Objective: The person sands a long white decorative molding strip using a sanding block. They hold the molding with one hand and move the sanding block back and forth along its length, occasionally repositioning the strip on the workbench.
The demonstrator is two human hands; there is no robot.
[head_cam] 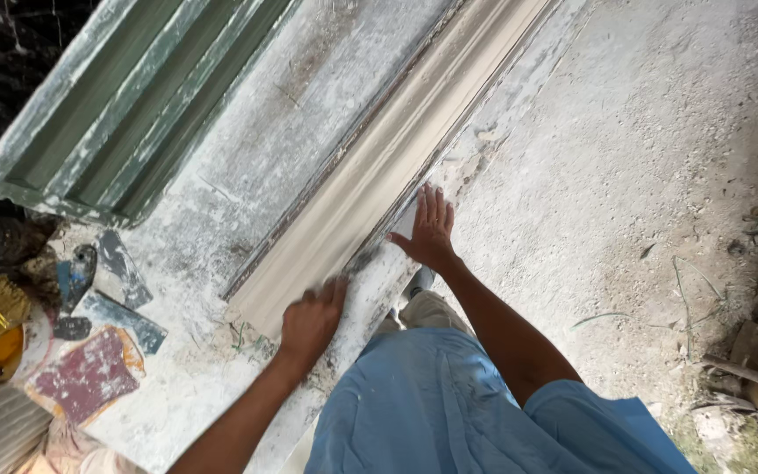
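Downward, from the head camera, we see our two bare hands on a long pale plaster moulding [379, 167] lying diagonally on a white, dust-caked counter [247, 149]. Our left hand [311, 320] is curled loosely over the moulding's near end, gripping nothing. Our right hand [430, 230] lies open and flat, fingers together, against the moulding's right edge. A green ribbed mould [125, 105] lies to the upper left; scrapers [120, 290] and a reddish sanding sheet [85, 377] sit at the left edge. We judge the piece fragile: uneven pressure from either hand could crack its near end.
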